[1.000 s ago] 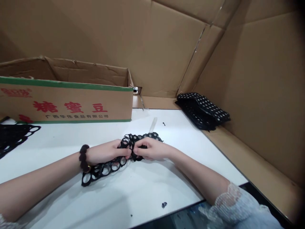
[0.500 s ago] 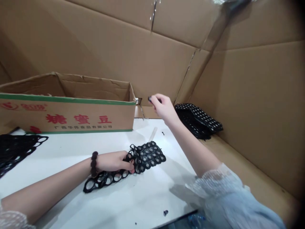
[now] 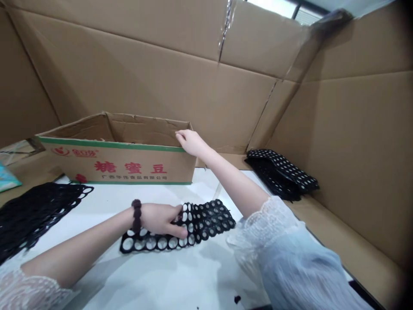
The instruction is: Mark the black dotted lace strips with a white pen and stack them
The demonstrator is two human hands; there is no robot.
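A black sheet of joined rings [image 3: 211, 219] lies on the white table. My left hand [image 3: 161, 219], with a dark beaded band at the wrist, holds it down near its middle, thumb and fingers pressed on the rings. On the sheet's right part the round holes look grey and filled; on its left they show white. My right hand [image 3: 192, 142] is over the right end of an open cardboard box [image 3: 145, 165], fingers curled. Whatever its fingers hold, if anything, is hidden from view.
Another black ringed sheet [image 3: 35, 211] lies at the left. Folded black perforated material [image 3: 284, 172] sits at the right by the cardboard wall [image 3: 358, 142]. A small black scrap [image 3: 237, 299] is near the front edge. A blue-green packet [image 3: 8, 178] shows at far left.
My right hand has moved left to the box's right end; the small black piece seen in its fingers earlier is out of sight. My left hand stays on the sheet. The view has shifted.
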